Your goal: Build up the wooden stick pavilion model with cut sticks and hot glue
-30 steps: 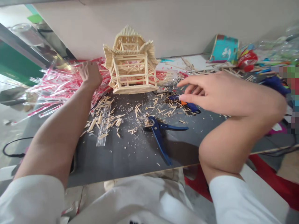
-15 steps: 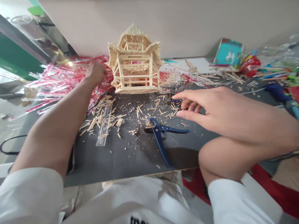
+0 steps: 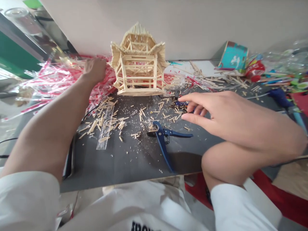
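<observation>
I cannot tell whether the left grip (image 3: 95,69), among plastic wrappers (image 3: 62,77), is closed; right grip (image 3: 202,109), loosely spread, has a blue cutter (image 3: 162,146) lower-left, handles splayed, probably sprung.

A plain pale wall (image 3: 187,25) rises behind the dark grey desk's (image 3: 134,168) back edge, under soft light. Off past the left edge I see something green (image 3: 15,49) and pale floor (image 3: 8,125); something red (image 3: 286,196) shows below the front edge, rightward.
</observation>
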Motion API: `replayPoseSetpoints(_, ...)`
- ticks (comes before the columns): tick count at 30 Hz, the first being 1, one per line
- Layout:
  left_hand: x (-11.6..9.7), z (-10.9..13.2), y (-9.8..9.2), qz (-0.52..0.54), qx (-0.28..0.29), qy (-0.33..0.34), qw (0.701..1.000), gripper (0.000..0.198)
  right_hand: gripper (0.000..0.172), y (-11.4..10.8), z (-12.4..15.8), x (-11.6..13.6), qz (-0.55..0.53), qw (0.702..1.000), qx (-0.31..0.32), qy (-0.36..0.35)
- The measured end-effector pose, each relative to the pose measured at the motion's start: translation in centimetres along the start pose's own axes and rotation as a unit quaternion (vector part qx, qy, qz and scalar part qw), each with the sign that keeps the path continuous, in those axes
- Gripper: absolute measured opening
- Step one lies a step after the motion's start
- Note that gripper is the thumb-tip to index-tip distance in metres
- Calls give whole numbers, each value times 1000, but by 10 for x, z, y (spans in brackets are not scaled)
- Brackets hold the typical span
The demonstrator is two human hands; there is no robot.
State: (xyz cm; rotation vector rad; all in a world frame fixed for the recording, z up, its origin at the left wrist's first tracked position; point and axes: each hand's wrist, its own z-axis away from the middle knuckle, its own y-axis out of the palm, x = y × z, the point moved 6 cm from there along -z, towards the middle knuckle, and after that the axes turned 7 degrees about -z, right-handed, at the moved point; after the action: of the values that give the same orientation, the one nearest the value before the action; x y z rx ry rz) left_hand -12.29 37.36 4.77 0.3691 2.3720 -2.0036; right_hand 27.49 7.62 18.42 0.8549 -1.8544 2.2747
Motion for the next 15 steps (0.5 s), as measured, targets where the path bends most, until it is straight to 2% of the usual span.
replayPoseSetpoints(3, 8, -11, -13, -19, -35, 42, 998, 70, 44, -1, 2, 3, 30, 1000, -3, -10)
replayPoseSetpoints(6, 1, -18, -31, 22, -56, 133, 989, 73, 43, -2, 3, 4, 48, 999, -8, -23)
replayPoseSetpoints(8, -6, -19, -45, 51, -62, 162, 984, 72, 43, -2, 4, 3, 51, 998, -10, -32)
replayPoseSetpoints(10, -12, -17, -59, 44, -54, 135, 988, 68, 43, -2, 4, 3, 52, 998, -12, -38)
replayPoseSetpoints(11, -13, -15, -67, 20, -55, 96, 994, 64, 43, -2, 4, 2, 52, 998, -14, -38)
replayPoseSetpoints(14, -16, -1, -88, -114, -8, -36, 993, 49, 42, -3, 3, 2, 51, 998, -14, -30)
replayPoseSetpoints(15, -20, 6, -94, -148, 10, -40, 988, 51, 42, -4, 3, 2, 51, 998, -14, -27)
